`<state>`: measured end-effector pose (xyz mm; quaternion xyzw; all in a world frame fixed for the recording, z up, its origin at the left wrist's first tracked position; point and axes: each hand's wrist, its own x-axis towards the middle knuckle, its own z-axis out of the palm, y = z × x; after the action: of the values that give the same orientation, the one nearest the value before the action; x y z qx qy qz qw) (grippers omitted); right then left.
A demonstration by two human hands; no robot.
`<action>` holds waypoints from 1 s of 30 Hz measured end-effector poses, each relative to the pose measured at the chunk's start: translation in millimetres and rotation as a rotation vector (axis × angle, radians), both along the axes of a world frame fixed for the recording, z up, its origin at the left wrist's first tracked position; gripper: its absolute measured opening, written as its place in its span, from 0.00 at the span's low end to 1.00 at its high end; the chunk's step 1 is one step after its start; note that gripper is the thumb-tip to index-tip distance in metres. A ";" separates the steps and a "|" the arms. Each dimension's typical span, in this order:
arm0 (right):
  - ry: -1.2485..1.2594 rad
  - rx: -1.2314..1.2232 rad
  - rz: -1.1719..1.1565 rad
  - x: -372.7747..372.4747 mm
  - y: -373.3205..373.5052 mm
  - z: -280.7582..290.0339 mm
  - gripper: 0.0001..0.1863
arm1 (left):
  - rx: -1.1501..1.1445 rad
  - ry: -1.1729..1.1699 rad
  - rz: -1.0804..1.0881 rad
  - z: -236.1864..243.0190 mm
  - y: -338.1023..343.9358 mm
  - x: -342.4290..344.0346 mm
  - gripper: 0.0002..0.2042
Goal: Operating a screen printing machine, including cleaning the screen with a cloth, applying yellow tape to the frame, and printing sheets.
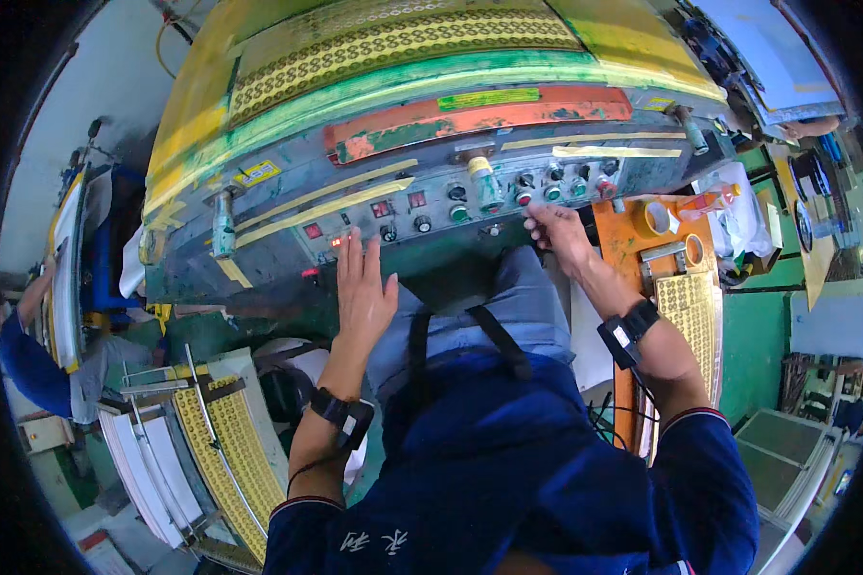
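Observation:
A paint-stained machine with a grey control panel [431, 213] stands before me. My left hand [362, 292] has its fingers stretched out at the panel's left part, beside a lit red display [337, 242] and a black knob [387, 233]. Toward the right of the panel, my right hand [558, 230] is closed with its fingers bent, close to a red push button [524, 199]. Whether the fingertips press anything there cannot be made out. Green buttons [552, 193] sit just beyond that hand. Above the panel runs an orange bar [479, 123] smeared with green.
On the machine bed lies a yellow sheet with rows of round patterns [403, 59]. An orange table [633, 235] at the right holds a tape roll [656, 218] and a patterned sheet [688, 316]. A rack with patterned sheets [216, 431] stands lower left. Another person [38, 359] works far left.

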<state>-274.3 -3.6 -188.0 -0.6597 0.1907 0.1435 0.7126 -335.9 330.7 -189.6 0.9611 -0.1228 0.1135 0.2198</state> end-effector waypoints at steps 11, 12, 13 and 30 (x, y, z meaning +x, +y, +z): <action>-0.372 -0.891 0.251 36.6 -27.7 5.1 0.20 | -0.170 0.085 -0.040 9.8 -12.9 -36.5 0.26; -0.313 -0.887 0.263 37.5 -38.0 -0.4 0.21 | -0.181 0.086 -0.025 10.6 -12.1 -38.0 0.25; -0.224 -0.925 0.289 39.2 -44.9 3.3 0.24 | -0.180 0.084 -0.020 11.6 -9.6 -41.2 0.25; -0.050 -0.289 0.003 47.2 -46.6 -16.6 0.27 | -0.280 0.163 -0.002 16.0 -14.4 -55.7 0.25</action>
<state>-227.1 -50.2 -204.6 -0.7591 0.1906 0.0992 0.6145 -391.7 316.3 -173.6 0.9269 -0.0887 0.0510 0.3611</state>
